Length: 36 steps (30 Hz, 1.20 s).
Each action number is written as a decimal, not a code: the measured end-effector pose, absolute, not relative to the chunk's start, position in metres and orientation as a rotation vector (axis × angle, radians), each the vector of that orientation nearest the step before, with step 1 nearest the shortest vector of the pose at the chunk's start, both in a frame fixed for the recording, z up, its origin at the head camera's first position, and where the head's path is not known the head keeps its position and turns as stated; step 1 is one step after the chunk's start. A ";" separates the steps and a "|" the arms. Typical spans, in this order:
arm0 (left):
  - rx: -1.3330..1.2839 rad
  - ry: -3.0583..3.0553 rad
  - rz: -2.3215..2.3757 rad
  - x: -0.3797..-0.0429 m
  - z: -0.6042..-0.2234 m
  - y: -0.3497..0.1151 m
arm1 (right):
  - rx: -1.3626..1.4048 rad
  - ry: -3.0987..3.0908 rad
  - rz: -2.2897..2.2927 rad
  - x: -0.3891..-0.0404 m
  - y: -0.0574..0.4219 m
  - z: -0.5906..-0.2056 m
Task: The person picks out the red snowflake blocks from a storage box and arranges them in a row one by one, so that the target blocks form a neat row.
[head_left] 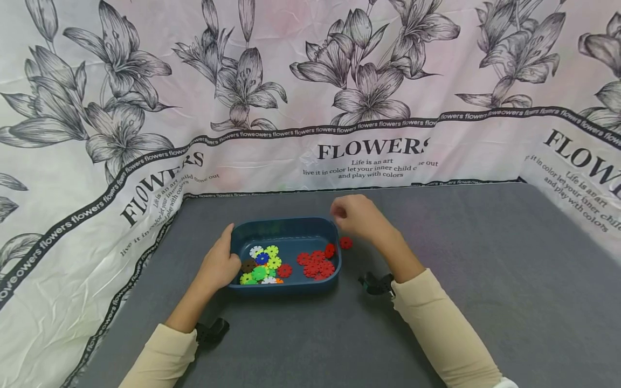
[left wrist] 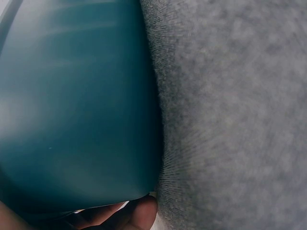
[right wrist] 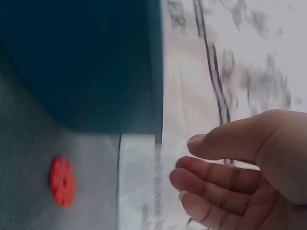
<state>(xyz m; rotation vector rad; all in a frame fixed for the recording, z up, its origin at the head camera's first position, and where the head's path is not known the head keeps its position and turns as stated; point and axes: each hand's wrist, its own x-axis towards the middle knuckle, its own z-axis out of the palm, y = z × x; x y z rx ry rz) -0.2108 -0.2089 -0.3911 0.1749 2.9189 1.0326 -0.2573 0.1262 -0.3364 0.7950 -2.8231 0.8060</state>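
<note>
A dark blue plastic tub (head_left: pixel 286 288) sits on the grey cloth. My left hand (head_left: pixel 220 264) grips its left end, and in the left wrist view fingers (left wrist: pixel 144 213) show at the edge of the tub wall. Inside, a pile of red notched discs (head_left: pixel 317 265) lies on the right and a mixed pile of coloured discs (head_left: pixel 261 272) on the left. One red disc (head_left: pixel 330 250) is near the right inner wall. My right hand (head_left: pixel 359 218) hovers by the tub's back right corner, fingers loosely curled and holding nothing. Below it, a single red disc (right wrist: pixel 63 181) lies outside the tub.
The grey tabletop (head_left: pixel 485 269) stretches out to the right of the tub. Behind and to the left hangs a white cloth (head_left: pixel 271 161) printed with flowers and lettering. Black wrist straps (head_left: pixel 213 331) are on both forearms.
</note>
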 end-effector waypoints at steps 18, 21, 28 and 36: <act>0.191 2.904 1.046 -0.212 -0.390 -0.210 | 0.859 -2.955 -0.389 -0.217 0.049 -0.373; 0.192 2.908 1.044 -0.212 -0.390 -0.210 | 0.847 -2.950 -0.424 -0.217 0.047 -0.374; 0.185 2.907 1.054 -0.211 -0.389 -0.210 | 0.867 -2.934 -0.467 -0.217 0.045 -0.373; 0.185 2.914 1.046 -0.209 -0.388 -0.209 | 0.848 -3.014 -0.363 -0.216 0.045 -0.370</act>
